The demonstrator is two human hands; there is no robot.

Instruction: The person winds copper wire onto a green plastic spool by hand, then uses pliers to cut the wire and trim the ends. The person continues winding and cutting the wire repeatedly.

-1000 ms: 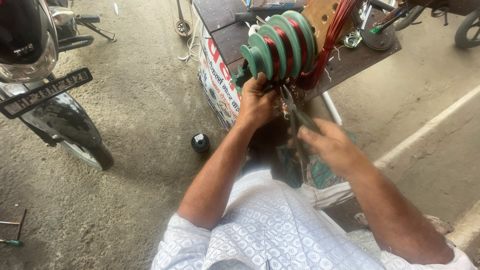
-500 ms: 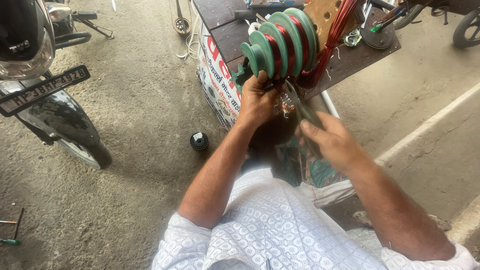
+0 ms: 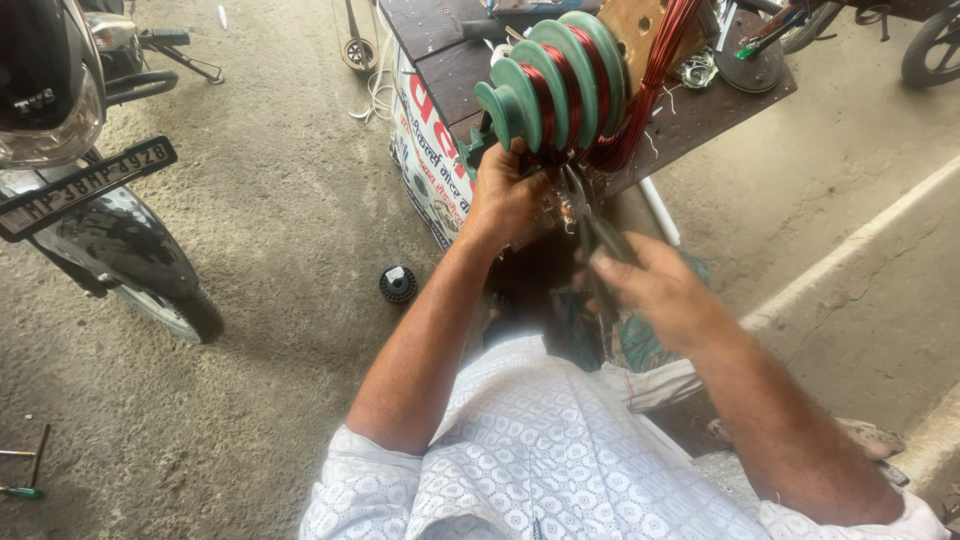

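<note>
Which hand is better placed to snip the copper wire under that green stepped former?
Probably the right hand: it already grips the pliers, whose tips point at the copper wire just below the green stepped former. The left hand is busy bracing the former's underside and carries no tool.

A parked motorcycle with a dark rear tyre and a black number plate stands well left of the grip, on the grey concrete floor. A small round black ribbed cap lies on that floor, left of the grip and a little below it. Far to the lower left rest two thin screwdrivers (one with a green handle). Up and right of the grip, a flat dark round disc sits on the brown wooden tabletop, with another wheel beyond
</note>
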